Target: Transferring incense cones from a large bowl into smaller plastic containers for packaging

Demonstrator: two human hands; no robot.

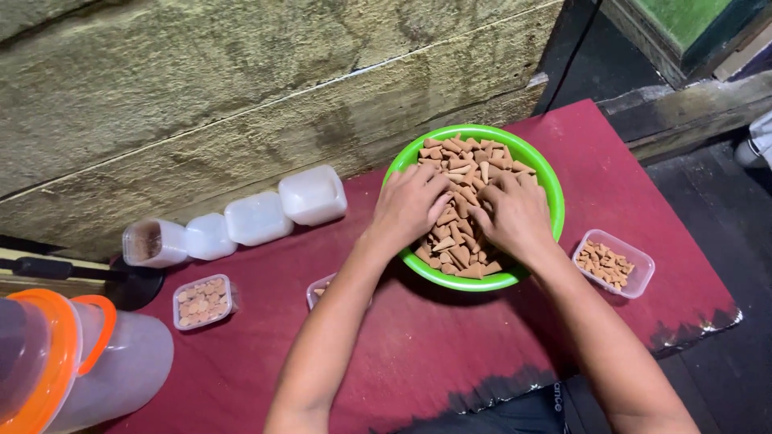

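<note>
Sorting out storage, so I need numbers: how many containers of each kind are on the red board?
Round green plastic bowl: 1
Small clear rectangular tubs with brown cones: 3
White translucent square boxes on their sides: 4
Clear jars with orange lids: 2
Total: 10

Under both hands the bowl [553, 189] is bright green, heaped with pale brown cones [466, 165]. The counter [418, 337] beneath is dark red, its near edge worn to black. Beyond the left hand [408, 205] sit white translucent tubs [257, 215]; farther left, a jar has an orange rim [56, 354].
</note>
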